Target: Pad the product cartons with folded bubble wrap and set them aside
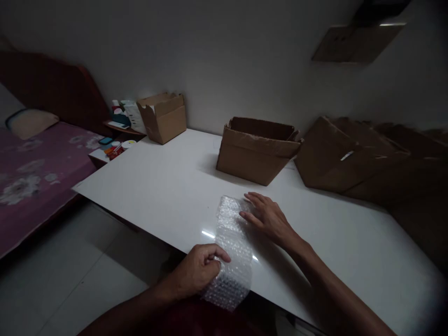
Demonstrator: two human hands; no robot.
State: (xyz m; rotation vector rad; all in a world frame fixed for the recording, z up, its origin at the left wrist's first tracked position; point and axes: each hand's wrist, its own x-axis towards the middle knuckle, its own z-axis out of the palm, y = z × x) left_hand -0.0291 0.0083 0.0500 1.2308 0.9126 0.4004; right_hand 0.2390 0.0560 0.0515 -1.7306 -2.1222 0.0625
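Lying across the near edge of the counter (168,186), bubble wrap (231,247), near end hanging over. Pinched at that near end by left hand (196,273), fingers (219,255) curled closed around the sheet. Pressed flat at the far end by right hand (268,217), fingers (249,219) spread open. Farther off, open box (254,156).

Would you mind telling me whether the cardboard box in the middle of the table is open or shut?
Open: the cardboard box has its top flaps folded outward, showing a dark inside. Contents cannot be seen.
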